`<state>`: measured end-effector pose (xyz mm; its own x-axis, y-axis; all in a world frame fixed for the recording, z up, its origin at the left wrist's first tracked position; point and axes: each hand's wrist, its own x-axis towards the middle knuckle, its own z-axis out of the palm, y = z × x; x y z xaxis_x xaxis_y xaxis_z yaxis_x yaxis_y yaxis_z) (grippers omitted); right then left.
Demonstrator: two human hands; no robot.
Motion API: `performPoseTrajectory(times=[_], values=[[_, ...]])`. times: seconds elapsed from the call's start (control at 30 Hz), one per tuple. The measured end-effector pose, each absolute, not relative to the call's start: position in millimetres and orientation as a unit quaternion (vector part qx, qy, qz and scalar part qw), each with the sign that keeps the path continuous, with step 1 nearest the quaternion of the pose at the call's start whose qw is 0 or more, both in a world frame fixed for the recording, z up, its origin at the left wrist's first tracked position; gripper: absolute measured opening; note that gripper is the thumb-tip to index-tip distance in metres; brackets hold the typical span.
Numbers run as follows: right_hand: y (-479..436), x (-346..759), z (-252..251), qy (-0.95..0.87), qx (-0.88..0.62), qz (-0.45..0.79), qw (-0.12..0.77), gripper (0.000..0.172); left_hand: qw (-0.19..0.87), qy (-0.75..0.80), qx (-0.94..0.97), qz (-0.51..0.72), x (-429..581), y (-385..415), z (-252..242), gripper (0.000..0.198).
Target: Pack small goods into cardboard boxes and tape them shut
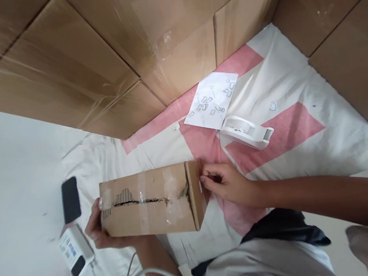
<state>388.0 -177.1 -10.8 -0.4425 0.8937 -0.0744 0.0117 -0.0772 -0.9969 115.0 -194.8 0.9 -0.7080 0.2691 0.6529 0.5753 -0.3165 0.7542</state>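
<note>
A taped cardboard box [146,187] is held tilted in front of me, with a torn, open seam along its upper face and clear tape across it. My left hand [101,229] wraps round its left end, the thumb on the end and the other fingers partly hidden. At the right end, my right hand [223,183] is closed in a pinch close against the box's side. What lies between those fingertips is too small to make out. Beyond the right hand, a white tape dispenser [247,133] lies on the cloth.
Large taped cartons [168,34] wall off the far side, and more cartons [347,53] stand at right. A sheet of paper with small outlined shapes [213,101] lies beside the dispenser. On the left are a dark phone [70,199], a white device [75,250] and a cable [155,271].
</note>
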Motion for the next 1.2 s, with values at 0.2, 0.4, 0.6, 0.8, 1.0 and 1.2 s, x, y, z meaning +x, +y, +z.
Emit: performPoseTrajectory(times=[0.2,0.4,0.6,0.8,1.0,1.2], values=[[-177.4,387.6,-10.1,-0.577,-0.364,0.638,0.356,0.027,0.055,-0.54,-0.393,-0.743,119.3,-197.8,1.8,0.033],[-171.1,387.1,-9.1,-0.558,-0.38,0.647,0.355,0.033,0.071,-0.538,-0.397,-0.74,121.6,-196.5,1.0,0.037],[-170.2,388.6,-5.1,-0.555,-0.359,0.669,0.339,0.035,0.081,-0.592,-0.375,-0.709,132.2,-195.0,10.3,0.029],[-168.6,387.9,-4.5,-0.549,-0.343,0.685,0.335,0.04,0.081,-0.593,-0.367,-0.712,132.5,-193.9,10.8,0.031],[-168.5,388.2,-6.8,-0.553,-0.349,0.68,0.33,0.036,0.08,-0.594,-0.366,-0.712,126.0,-195.0,8.0,0.031],[-174.8,390.8,-9.8,-0.631,-0.337,0.603,0.353,0.019,0.092,-0.634,-0.363,-0.677,128.5,-195.5,12.0,0.033]])
